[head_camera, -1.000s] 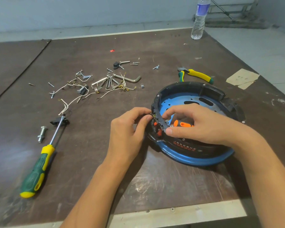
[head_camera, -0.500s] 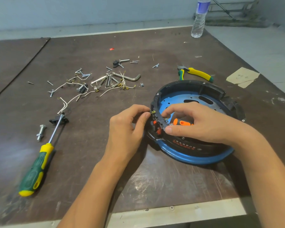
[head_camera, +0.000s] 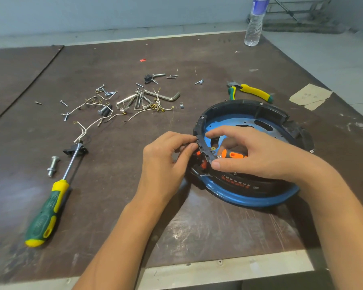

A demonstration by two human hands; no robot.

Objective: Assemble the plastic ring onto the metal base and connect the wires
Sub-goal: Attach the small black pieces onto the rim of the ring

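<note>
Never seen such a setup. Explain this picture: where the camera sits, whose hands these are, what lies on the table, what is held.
No machine here: a person works with bare hands, and the one camera sits on their head, looking down at a brown table. The left hand pinches the outer edge of a black plastic ring, which sits on a blue metal base; the right hand grips the same rim with thumb and forefinger. Any wire end between the fingers is too small to tell. An orange-handled tool shows under the right palm. To the left lie a green-and-yellow screwdriver, a bolt, white wires, hex keys and screws; beyond the base, yellow-handled pliers and a water bottle.
</note>
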